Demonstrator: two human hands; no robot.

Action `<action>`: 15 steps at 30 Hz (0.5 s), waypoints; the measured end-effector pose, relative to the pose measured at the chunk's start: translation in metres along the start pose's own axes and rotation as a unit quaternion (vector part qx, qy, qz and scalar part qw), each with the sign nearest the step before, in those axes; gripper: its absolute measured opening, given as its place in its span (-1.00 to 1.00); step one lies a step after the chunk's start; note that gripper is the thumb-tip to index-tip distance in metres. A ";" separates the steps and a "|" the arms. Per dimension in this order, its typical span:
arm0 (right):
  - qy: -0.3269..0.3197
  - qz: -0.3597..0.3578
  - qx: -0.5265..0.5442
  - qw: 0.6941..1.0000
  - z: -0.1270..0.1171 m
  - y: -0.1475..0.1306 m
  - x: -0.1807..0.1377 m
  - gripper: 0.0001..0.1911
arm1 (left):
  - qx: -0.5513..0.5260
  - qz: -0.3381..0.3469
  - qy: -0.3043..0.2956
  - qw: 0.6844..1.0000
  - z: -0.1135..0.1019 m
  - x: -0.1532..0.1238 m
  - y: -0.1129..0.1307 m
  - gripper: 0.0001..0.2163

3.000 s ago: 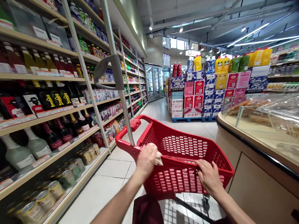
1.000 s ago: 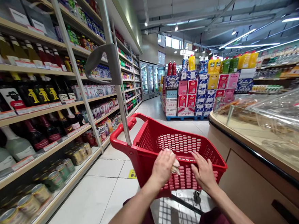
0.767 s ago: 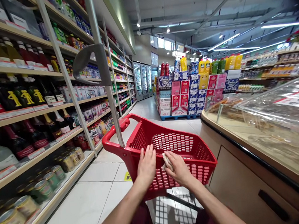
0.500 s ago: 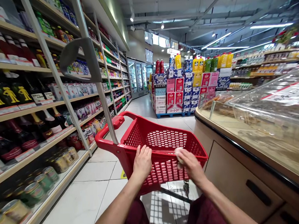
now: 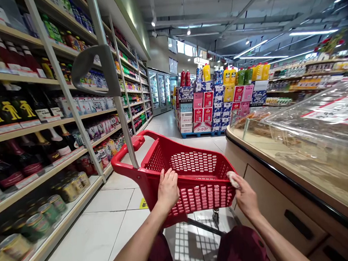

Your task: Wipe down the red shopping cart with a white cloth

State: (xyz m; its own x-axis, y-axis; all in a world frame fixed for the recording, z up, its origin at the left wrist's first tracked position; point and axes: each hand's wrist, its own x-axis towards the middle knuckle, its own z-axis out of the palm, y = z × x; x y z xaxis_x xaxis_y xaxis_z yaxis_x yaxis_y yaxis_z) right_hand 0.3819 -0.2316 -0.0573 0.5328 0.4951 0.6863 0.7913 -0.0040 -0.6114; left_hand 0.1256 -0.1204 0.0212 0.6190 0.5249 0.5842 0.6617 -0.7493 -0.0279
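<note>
Cloth [image 5: 232,179], lately in the left hand [image 5: 167,188], is now being pinched by the right hand [image 5: 246,197] at a corner of the red basket [image 5: 191,165]; the left is gripping its rim.

Supermarket aisle: stocked bottle shelves [image 5: 27,125], red shopping cart [image 5: 192,177], stacked cartons [image 5: 217,107].

No legible text: print in view is too blurred or small.
Black bottle labels [image 5: 10,110] carry yellow figure marks, no words readable; shelf price tags [image 5: 30,124], stacked cartons [image 5: 208,104], red-printed sheet [image 5: 336,111] on the glass case [image 5: 312,144], yellow floor sticker [image 5: 143,204]: all unreadable.
</note>
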 end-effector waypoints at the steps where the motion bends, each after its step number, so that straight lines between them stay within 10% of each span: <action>1: 0.025 0.061 0.009 0.998 -0.007 0.008 0.005 -0.59 | -0.004 -0.001 0.003 1.000 0.001 0.000 0.001 -0.64; 7: 0.006 0.111 0.076 0.991 0.003 0.003 0.027 -0.58 | -0.017 -0.008 0.000 1.000 0.003 -0.002 0.006 -0.63; 15: -0.101 -0.165 -0.139 0.971 0.000 0.017 0.000 -0.44 | -0.013 -0.002 -0.009 1.000 0.002 -0.003 0.007 -0.61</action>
State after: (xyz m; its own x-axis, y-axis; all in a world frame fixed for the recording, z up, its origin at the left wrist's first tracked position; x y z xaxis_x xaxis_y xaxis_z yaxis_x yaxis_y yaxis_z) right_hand 0.3955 -0.2320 -0.0678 0.1886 0.6692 0.7188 0.9743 -0.0359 -0.2222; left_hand 0.1294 -0.1266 0.0176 0.6246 0.5349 0.5690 0.6527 -0.7576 -0.0042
